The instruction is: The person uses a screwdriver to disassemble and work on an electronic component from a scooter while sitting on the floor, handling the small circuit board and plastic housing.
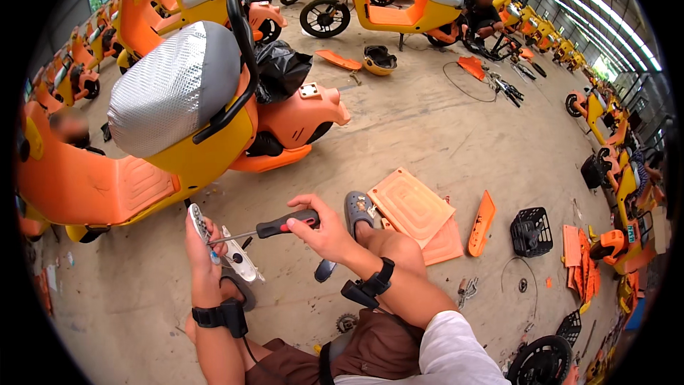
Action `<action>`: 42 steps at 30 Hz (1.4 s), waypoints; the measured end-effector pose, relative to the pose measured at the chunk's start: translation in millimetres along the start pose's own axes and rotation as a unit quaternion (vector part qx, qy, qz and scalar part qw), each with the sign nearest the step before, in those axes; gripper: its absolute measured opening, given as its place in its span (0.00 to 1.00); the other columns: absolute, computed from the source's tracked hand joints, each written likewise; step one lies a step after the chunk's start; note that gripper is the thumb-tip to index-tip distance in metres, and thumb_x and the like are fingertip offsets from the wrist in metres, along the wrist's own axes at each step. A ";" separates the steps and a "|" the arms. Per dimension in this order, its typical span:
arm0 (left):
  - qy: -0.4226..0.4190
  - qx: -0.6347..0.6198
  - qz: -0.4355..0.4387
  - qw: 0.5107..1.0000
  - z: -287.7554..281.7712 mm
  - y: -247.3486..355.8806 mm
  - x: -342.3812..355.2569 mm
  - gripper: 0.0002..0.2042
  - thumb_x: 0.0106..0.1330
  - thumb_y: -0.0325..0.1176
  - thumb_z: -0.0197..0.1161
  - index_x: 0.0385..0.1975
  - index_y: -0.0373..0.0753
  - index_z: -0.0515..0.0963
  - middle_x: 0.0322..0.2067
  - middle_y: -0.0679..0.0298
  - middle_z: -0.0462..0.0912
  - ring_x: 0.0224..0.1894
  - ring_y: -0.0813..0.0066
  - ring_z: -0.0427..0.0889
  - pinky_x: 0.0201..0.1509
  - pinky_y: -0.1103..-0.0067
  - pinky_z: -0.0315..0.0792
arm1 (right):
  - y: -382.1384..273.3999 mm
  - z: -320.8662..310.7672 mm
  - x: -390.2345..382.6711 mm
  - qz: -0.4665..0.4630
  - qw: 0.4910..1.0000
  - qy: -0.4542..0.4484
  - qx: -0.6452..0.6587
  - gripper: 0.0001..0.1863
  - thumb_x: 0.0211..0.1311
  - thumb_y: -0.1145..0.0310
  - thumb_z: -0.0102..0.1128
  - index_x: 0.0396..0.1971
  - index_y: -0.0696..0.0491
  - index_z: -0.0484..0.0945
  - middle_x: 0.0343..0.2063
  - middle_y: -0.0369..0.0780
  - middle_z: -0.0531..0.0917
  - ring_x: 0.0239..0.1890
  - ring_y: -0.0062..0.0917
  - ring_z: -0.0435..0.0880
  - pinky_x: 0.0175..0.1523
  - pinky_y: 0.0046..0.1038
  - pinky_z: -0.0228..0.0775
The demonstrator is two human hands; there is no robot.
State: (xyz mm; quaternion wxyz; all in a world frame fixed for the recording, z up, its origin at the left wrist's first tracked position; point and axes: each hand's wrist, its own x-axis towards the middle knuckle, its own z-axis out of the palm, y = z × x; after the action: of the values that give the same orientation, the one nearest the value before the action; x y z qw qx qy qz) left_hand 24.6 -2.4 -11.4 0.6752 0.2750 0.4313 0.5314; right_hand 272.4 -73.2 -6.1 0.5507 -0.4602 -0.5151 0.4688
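My left hand (pixel 203 253) grips a small silver-white part (pixel 199 222) with dark details along its face. My right hand (pixel 319 232) is wrapped round a screwdriver (pixel 278 225) with a black and red handle, whose shaft reaches across to the part in my left hand; the exact tip contact is unclear. Just beyond my left hand a larger white fitting (pixel 242 260) with a dark piece on it is visible, partly behind that hand. A yellow and orange scooter (pixel 171 164) with a silver-covered seat stands in front of me.
Orange panels (pixel 406 207), an orange strip (pixel 482 221), a black basket (pixel 531 232), stacked orange pieces (pixel 578 264) and a wheel (pixel 536 367) lie to my right. Rows of scooters fill the background. A person (pixel 484 18) crouches among scooter parts at the back; another head (pixel 69 125) shows at far left.
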 end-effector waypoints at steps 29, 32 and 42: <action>0.113 0.131 0.032 0.984 1.1 -7.5 8.0 0.26 0.71 0.61 0.42 0.17 0.47 0.63 0.08 0.73 0.58 0.07 0.82 0.54 0.10 0.83 0.49 | 10.9 8.4 3.9 0.099 0.989 0.032 0.104 0.14 0.56 0.66 0.71 0.37 0.56 0.77 0.24 0.37 0.85 0.14 0.10 0.69 0.17 0.15 0.56; 0.136 0.169 0.076 0.973 -6.1 -8.8 7.5 0.27 0.70 0.62 0.44 0.18 0.45 0.66 0.10 0.73 0.60 0.08 0.83 0.55 0.10 0.84 0.48 | 4.2 11.7 3.5 0.153 0.983 0.014 0.099 0.15 0.58 0.66 0.70 0.39 0.57 0.76 0.22 0.39 0.84 0.12 0.10 0.67 0.16 0.15 0.54; -0.039 -0.003 -0.002 0.999 10.2 4.6 -2.8 0.29 0.69 0.65 0.43 0.28 0.41 0.69 0.12 0.70 0.61 0.10 0.83 0.58 0.14 0.85 0.54 | -7.5 6.7 2.8 0.118 0.988 0.049 0.089 0.12 0.61 0.68 0.64 0.38 0.59 0.74 0.21 0.44 0.83 0.10 0.13 0.68 0.15 0.15 0.58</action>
State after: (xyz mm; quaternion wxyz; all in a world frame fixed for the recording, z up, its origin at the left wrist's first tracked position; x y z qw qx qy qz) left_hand 31.2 -2.9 -1.9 0.6936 0.2930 0.4036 0.5199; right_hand 266.2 -71.2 2.1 0.5547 -0.4894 -0.3855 0.5515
